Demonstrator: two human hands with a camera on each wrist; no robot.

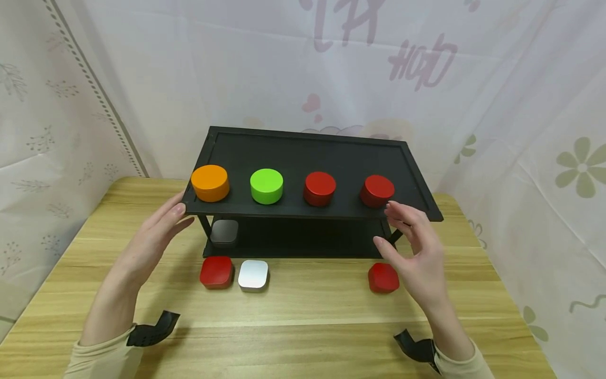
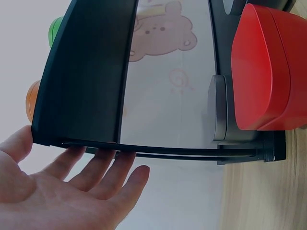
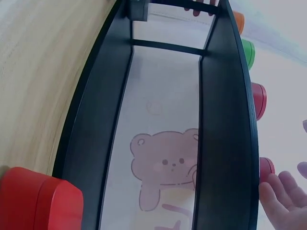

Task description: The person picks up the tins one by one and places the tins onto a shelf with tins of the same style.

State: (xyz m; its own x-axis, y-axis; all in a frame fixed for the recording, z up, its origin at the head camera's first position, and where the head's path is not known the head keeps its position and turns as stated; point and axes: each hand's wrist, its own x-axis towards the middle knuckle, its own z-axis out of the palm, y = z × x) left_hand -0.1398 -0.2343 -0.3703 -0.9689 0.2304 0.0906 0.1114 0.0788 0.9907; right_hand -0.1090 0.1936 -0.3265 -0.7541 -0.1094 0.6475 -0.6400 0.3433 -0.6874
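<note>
A black two-tier shelf stands on the table. My left hand touches its upper left front corner, with the thumb at the edge and the fingers fairly straight along the side frame. Beside the left hand, an orange round box sits on the top tier, followed by a green round box and a red round box. My right hand, fingers spread and loosely bent, is at the rightmost red round box. Whether its fingertips touch the box is unclear.
A dark grey rounded-square box sits on the lower tier at the left. Before the shelf lie a red rounded-square box, a white one and another red one near the right hand. A patterned curtain hangs behind.
</note>
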